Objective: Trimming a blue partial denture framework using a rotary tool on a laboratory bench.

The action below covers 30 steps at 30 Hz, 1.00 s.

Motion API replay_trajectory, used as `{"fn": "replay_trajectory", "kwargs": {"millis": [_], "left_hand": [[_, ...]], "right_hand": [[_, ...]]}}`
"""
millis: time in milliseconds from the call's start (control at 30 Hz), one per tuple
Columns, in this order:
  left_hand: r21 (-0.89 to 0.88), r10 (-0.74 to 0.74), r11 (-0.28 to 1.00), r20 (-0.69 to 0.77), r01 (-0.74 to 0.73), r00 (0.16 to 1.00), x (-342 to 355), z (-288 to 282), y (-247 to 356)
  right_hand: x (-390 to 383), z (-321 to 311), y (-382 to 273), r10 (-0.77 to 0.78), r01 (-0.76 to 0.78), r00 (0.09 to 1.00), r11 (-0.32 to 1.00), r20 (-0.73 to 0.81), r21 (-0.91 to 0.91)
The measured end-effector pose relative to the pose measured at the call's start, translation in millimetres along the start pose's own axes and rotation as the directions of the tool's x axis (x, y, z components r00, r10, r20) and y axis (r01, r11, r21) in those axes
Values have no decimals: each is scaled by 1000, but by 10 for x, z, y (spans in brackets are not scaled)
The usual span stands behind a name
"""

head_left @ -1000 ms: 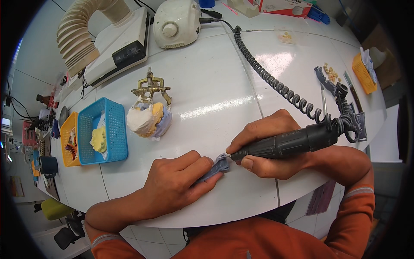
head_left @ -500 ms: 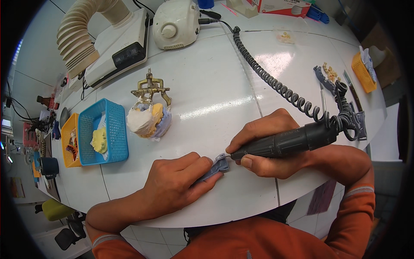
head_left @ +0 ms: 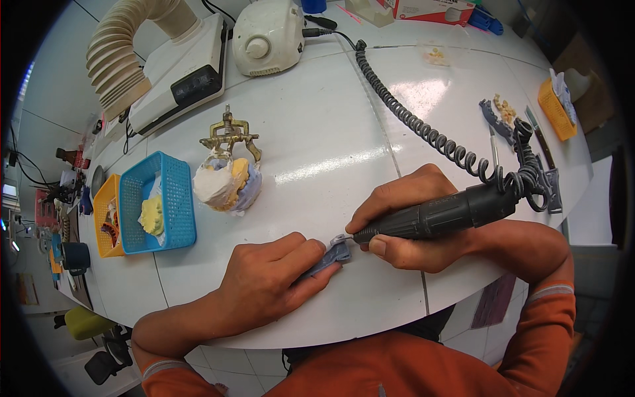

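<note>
My left hand grips a small bluish-grey moulded piece against the white worktop. In my right hand is a black rotary handpiece with a coiled cord; its tip meets the piece's upper end, and the exact contact is partly hidden by my finger. Beyond my left hand stands a brass articulator carrying white, yellow and pale blue plaster casts. To its left sit a blue mesh basket with a pale yellow cast and a yellow basket.
At the back are a dust extractor with hose, a white control unit and a red-white box. At right lie pale crumbs, a knife and a yellow basket. An office chair stands lower left.
My right hand and the handpiece have shifted very slightly up and left at the piece. My left hand stays nearly still, gripping as before.
</note>
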<state>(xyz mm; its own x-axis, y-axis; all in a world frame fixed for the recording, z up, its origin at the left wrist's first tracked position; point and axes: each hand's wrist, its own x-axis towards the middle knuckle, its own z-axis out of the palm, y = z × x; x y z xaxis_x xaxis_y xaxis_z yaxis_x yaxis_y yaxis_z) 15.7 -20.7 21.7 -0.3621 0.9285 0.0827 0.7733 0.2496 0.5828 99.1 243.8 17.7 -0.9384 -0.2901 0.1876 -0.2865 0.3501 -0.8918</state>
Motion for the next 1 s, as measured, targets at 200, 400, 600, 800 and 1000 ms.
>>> {"fn": "replay_trajectory", "kwargs": {"millis": [200, 400, 600, 800, 1000], "left_hand": [[-11, -4, 1000, 1, 4, 1000, -1, -1, -7], [12, 7, 1000, -21, -6, 1000, -8, 22, -20], [6, 0, 1000, -6, 0, 1000, 1, 5, -10], [-3, 3, 1000, -9, -3, 1000, 0, 6, -9], [3, 13, 1000, -24, -13, 1000, -1, 42, -46]], "right_hand": [[-3, -16, -14, 8, -8, 1000, 1000, -6, 14], [-18, -30, -16, 38, -38, 999, 998, -18, 43], [-8, -22, -16, 36, -35, 999, 999, -15, 24], [-13, -36, -22, 34, -34, 999, 999, -4, 18], [-3, -59, 14, 14, -16, 1000, 996, 22, 92]]}}
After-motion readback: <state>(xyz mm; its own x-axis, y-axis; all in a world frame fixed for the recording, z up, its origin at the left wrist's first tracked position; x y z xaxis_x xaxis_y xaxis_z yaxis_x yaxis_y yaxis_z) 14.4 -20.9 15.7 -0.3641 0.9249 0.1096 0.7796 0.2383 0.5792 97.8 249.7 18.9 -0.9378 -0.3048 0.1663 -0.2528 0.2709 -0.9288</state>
